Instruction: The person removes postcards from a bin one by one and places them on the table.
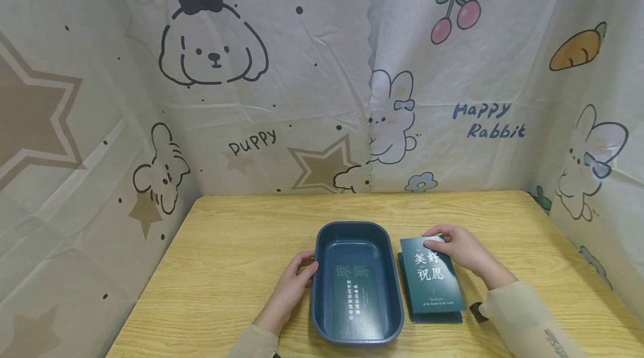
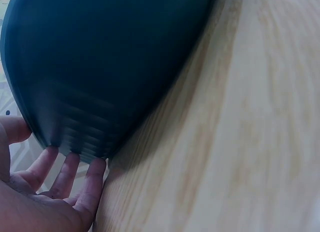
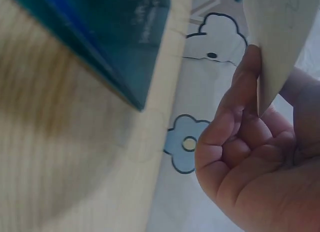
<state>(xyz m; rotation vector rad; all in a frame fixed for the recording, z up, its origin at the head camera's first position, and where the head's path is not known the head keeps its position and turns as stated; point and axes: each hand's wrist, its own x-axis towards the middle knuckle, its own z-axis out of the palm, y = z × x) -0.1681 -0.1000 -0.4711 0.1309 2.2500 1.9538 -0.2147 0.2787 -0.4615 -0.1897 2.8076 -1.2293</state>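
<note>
Green card (image 1: 434,291) is pinched by the right grip (image 1: 460,249), just right of the tray (image 1: 354,234), kinda parallel; tray's held by left grip (image 1: 296,278).

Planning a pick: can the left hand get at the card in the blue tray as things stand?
Probably yes: the left hand touches the blue tray from outside, its top is open, and nothing shows lying over the card; only the tray's side stands between.

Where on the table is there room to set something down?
The table is bare left of the left hand, along the back between tray and curtain, and right of the right sleeve. It's crowded right of the tray: only a narrow gap before the card the right hand holds.
</note>
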